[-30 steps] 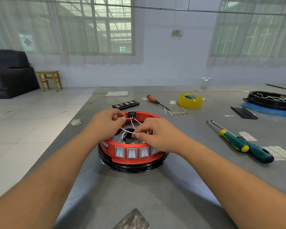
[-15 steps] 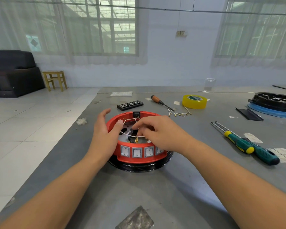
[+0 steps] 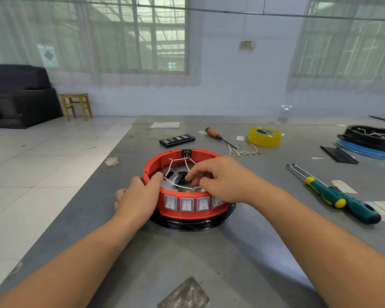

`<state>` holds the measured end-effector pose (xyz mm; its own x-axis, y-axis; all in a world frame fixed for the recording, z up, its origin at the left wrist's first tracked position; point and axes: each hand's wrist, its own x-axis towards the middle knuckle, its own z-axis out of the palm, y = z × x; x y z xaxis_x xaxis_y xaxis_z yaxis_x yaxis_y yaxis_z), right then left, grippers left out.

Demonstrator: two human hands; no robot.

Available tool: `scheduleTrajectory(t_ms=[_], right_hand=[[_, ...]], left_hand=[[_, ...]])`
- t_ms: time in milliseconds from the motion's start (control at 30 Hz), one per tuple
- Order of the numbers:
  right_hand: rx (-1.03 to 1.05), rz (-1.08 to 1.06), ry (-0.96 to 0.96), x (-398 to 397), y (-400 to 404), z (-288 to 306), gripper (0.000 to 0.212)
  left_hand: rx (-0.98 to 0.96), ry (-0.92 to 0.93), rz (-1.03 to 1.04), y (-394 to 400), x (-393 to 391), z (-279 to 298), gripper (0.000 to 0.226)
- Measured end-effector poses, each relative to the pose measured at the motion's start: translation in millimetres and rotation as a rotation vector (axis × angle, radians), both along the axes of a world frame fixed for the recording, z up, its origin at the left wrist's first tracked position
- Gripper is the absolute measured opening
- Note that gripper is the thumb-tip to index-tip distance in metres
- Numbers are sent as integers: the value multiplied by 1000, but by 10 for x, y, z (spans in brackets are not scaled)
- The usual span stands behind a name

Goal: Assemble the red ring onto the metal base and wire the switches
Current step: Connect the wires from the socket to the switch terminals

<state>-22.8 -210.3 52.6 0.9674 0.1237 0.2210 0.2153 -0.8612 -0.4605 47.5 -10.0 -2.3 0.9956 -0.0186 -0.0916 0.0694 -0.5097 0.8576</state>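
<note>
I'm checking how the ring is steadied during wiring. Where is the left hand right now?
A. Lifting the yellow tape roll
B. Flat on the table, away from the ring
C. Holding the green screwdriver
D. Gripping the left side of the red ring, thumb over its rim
D: the left hand wraps the outer left wall of the red ring, its thumb hooked over the rim.

left hand [image 3: 136,200] cupped, thumb raised; right hand [image 3: 226,180] palm down, fingers curled, pinching

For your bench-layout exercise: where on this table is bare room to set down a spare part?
Bare table lies near the person, between the forearms, and left of the red ring. It is crowded between the screwdrivers, tape roll and loose wires.
</note>
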Motion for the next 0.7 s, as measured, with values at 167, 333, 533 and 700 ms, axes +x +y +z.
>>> scheduleTrajectory(t_ms=[167,333,533,700], right_hand=[[25,44,-82,11,-23,25,47],[118,9,-151,109,27,-17,36],[192,-27,-262,169,52,-100,33],[206,3,-276,151,41,-77,31]], left_hand=[[-126,112,-78,73,-9,163,52],[54,-255,-42,84,-62,239,71],[331,-559,-380,-105,-93,257,18],[309,-538,-364,-130,-64,314,20]])
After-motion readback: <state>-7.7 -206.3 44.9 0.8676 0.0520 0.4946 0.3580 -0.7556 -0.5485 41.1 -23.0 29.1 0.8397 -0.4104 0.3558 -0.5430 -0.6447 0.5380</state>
